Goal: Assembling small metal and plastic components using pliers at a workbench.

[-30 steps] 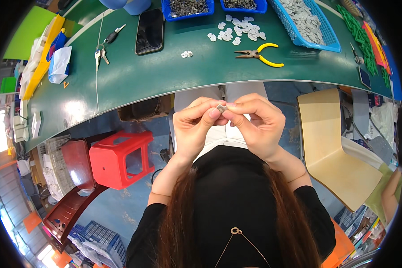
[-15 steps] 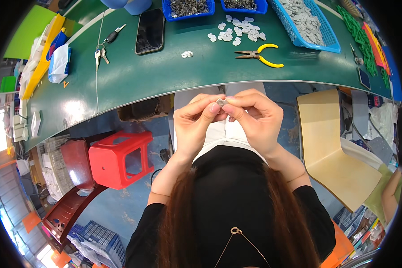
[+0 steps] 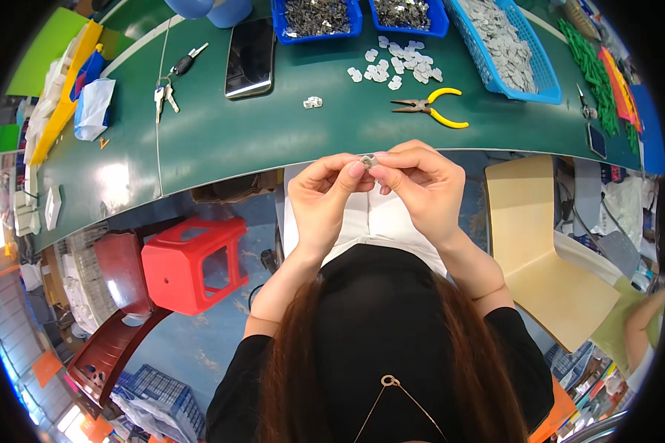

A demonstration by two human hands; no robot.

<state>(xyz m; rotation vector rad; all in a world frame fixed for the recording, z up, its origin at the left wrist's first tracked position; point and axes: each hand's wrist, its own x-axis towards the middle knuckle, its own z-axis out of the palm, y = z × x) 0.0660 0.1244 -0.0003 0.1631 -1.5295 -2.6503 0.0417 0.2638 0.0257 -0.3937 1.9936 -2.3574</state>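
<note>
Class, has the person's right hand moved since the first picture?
Yes. The right hand has moved forward, away from the person's lap, nearer the near edge of the green table.

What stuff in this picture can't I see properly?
In the head view:
Small piece: details too tiny, partly covered by the left hand and right hand.
Dark-blue trays: far ends cut off by the top edge.
Other person: mostly cut off by the dark rim.
</note>
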